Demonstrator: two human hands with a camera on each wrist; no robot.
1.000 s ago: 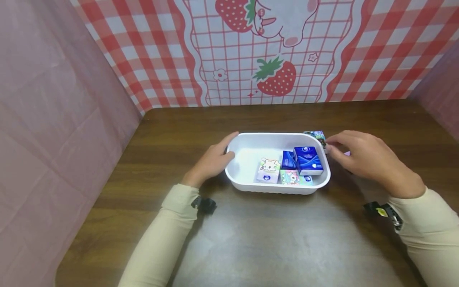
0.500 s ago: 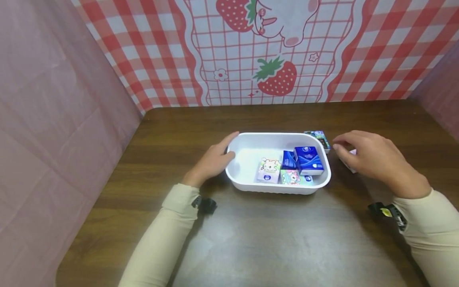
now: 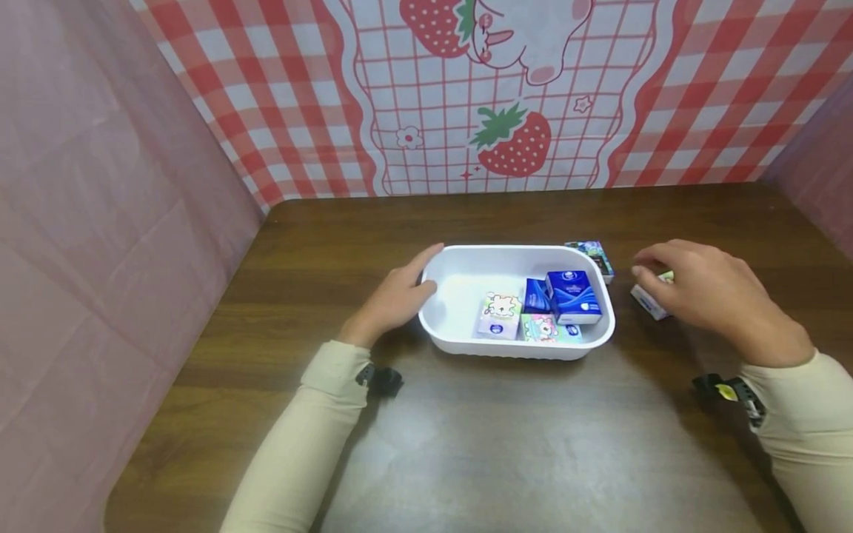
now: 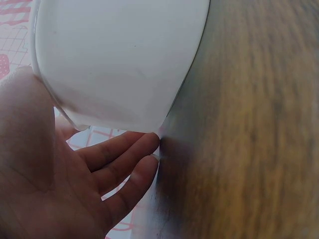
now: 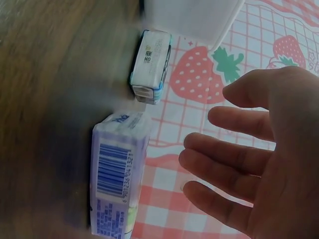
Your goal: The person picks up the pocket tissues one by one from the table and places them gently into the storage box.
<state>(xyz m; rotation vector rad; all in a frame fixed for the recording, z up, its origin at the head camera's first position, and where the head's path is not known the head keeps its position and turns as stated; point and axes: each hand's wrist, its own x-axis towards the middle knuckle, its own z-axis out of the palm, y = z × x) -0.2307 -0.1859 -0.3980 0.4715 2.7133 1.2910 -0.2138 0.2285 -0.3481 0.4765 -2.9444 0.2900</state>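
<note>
A white plastic bin (image 3: 453, 296) stands on the table. My left hand (image 3: 392, 305) holds its left end, thumb over the rim and fingers against the outer wall. In the left wrist view the fingertips (image 4: 152, 142) reach down near the tabletop. My right hand (image 3: 709, 289) hovers right of the bin with loosely bent fingers and nothing in them. Below it lies a lilac-and-white tissue pack (image 3: 646, 302), partly hidden by the hand; its barcode faces the right wrist camera. A dark, colourful tissue pack (image 3: 595, 257) lies at the bin's far right corner.
Inside the bin, a large blue tissue pack (image 3: 573, 297) leans over a smaller blue one (image 3: 536, 296). Pastel packs with a cartoon print (image 3: 500, 314) lie beside them. A red-checked strawberry cloth (image 3: 300, 96) hangs behind the table; a pink curtain (image 3: 100, 222) is at left.
My right hand has let go of the dark, colourful pack at the bin's corner and moved right, uncovering more of the lilac pack. The left hand and the bin stay put.
</note>
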